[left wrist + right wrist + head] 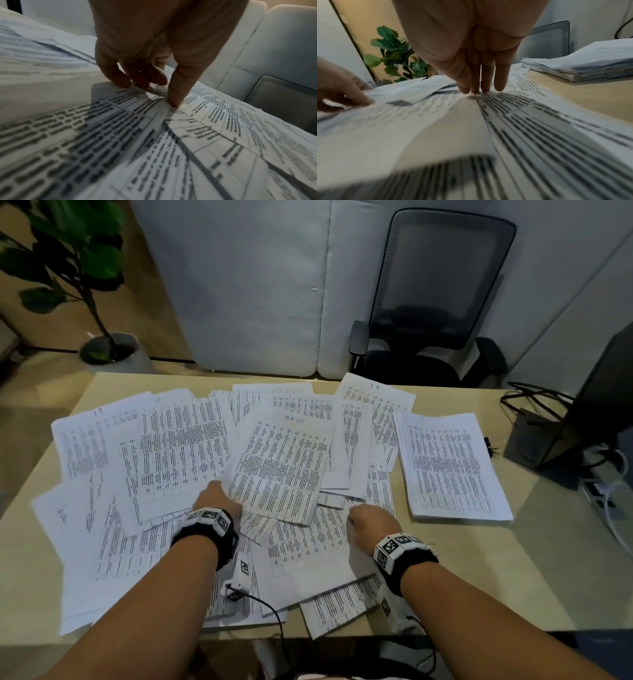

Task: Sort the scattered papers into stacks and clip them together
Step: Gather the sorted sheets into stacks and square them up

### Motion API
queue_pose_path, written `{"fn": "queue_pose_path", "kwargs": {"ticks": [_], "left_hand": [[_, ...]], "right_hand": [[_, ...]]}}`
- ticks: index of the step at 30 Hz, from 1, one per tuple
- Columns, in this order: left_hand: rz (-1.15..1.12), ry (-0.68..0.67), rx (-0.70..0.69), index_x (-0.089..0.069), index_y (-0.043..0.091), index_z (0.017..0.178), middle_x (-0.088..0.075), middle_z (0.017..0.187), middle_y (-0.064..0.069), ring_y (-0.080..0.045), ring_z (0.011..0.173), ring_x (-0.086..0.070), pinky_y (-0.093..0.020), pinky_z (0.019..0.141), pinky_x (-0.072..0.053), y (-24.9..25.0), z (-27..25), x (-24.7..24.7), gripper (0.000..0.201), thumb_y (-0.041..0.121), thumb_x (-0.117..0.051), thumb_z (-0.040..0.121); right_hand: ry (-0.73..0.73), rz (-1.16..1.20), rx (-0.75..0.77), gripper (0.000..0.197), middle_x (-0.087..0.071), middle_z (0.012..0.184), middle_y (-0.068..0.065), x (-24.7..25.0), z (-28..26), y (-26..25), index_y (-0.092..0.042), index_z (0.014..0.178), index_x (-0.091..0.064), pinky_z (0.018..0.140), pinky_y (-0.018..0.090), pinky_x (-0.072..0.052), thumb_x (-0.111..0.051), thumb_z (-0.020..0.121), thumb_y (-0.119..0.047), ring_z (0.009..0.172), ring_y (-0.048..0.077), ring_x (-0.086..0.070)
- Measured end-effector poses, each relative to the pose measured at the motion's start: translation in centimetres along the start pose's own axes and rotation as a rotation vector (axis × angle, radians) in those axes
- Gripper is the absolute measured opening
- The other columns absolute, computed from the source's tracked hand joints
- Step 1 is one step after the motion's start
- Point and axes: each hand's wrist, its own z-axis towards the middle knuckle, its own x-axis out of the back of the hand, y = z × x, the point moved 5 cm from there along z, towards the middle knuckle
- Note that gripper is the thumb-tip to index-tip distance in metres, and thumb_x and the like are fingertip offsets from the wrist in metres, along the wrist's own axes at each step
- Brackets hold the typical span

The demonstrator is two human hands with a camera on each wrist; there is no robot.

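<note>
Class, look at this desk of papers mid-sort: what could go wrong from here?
1. The left hand pinches a sheet that overlaps others; lifting may drag neighbours along.
2. Loose papers overhang the desk's near edge and may slide off.
3. The finished stack lies close by; strays could mix in.

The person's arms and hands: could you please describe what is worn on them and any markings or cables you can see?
Both forearms are bare, with no sleeves. The left hand and right hand are ungloved. Each wrist carries a black strap topped by a white block with black square code markers. A white camera unit hangs under the left wrist, and a thin black cable trails from it towards the person.
</note>
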Motion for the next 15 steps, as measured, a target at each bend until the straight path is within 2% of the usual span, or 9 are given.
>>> {"fn": "queue_pose_path", "kwargs": {"ticks": [1,2,3,5,7,9,12,15], "left_hand": [[-0.032,0.022,-0.035,-0.058,0.004,0.101,-0.066,0.090,-0.012,-0.025,0.074,-0.061,-0.033,0.070,-0.054,0.2,-0.3,0.1,0.025,0.014,-0.066,0.080],[-0.063,0.050,-0.058,-0.058,0.005,0.092,-0.066,0.086,-0.010,-0.023,0.069,-0.059,-0.031,0.065,-0.052,0.3,-0.6,0.1,0.011,0.008,-0.061,0.082],[-0.104,0.074,-0.075,-0.057,0.008,0.088,-0.066,0.085,-0.009,-0.024,0.071,-0.059,-0.030,0.065,-0.050,0.4,-1.0,0.3,0.006,0.006,-0.060,0.083],[-0.191,0.078,-0.099,-0.058,0.013,0.091,-0.064,0.083,-0.006,-0.026,0.077,-0.061,-0.030,0.067,-0.048,0.4,-2.1,0.6,0.012,0.005,-0.062,0.083],[-0.309,-0.027,-0.089,-0.059,0.015,0.096,-0.064,0.082,-0.007,-0.025,0.074,-0.063,-0.027,0.063,-0.050,0.2,-3.3,0.3,0.023,0.003,-0.065,0.077],[-0.394,-0.153,-0.092,-0.060,0.016,0.100,-0.066,0.086,-0.009,-0.026,0.074,-0.064,-0.028,0.060,-0.052,0.0,-4.3,-0.5,0.035,0.001,-0.067,0.069],[-0.532,-0.271,-0.096,-0.060,0.011,0.097,-0.069,0.089,-0.018,-0.034,0.072,-0.068,-0.045,0.066,-0.060,-0.3,-5.5,-1.5,0.035,0.002,-0.068,0.064],[-0.688,-0.330,-0.083,-0.059,0.006,0.100,-0.068,0.094,-0.023,-0.036,0.076,-0.068,-0.051,0.072,-0.059,-0.4,-6.1,-1.9,0.028,-0.009,-0.066,0.077]], "right_hand": [[0.007,0.050,-0.018,0.023,-0.066,0.098,0.006,0.5,0.2,0.0,-0.013,0.101,-0.068,0.077,0.032,-0.050,-0.049,0.092,-0.022,0.096,0.027,-0.063],[0.018,0.117,-0.045,0.027,-0.067,0.107,0.006,1.1,0.5,-0.1,-0.015,0.110,-0.067,0.085,0.034,-0.051,-0.049,0.093,-0.024,0.102,0.027,-0.062],[0.043,0.197,-0.076,0.029,-0.066,0.113,0.007,1.5,0.8,-0.2,-0.015,0.117,-0.066,0.090,0.034,-0.050,-0.049,0.094,-0.024,0.105,0.026,-0.061],[0.091,0.379,-0.172,0.033,-0.063,0.121,0.008,2.3,1.4,-0.2,-0.014,0.124,-0.061,0.096,0.032,-0.046,-0.050,0.095,-0.023,0.112,0.025,-0.059],[0.079,0.579,-0.319,0.041,-0.060,0.128,0.008,2.1,2.0,-0.1,-0.014,0.134,-0.051,0.100,0.031,-0.043,-0.050,0.095,-0.025,0.116,0.025,-0.056],[0.029,0.740,-0.441,0.054,-0.054,0.134,0.009,1.6,2.7,-0.3,-0.015,0.142,-0.037,0.103,0.036,-0.042,-0.052,0.093,-0.031,0.118,0.028,-0.054],[0.005,0.836,-0.582,0.072,-0.037,0.148,0.014,1.1,3.5,-0.2,-0.013,0.149,-0.022,0.108,0.038,-0.037,-0.059,0.089,-0.032,0.132,0.033,-0.042],[0.009,0.802,-0.700,0.077,-0.022,0.150,0.016,0.7,3.8,0.1,-0.016,0.148,-0.022,0.105,0.042,-0.039,-0.062,0.085,-0.032,0.131,0.037,-0.040]]}}
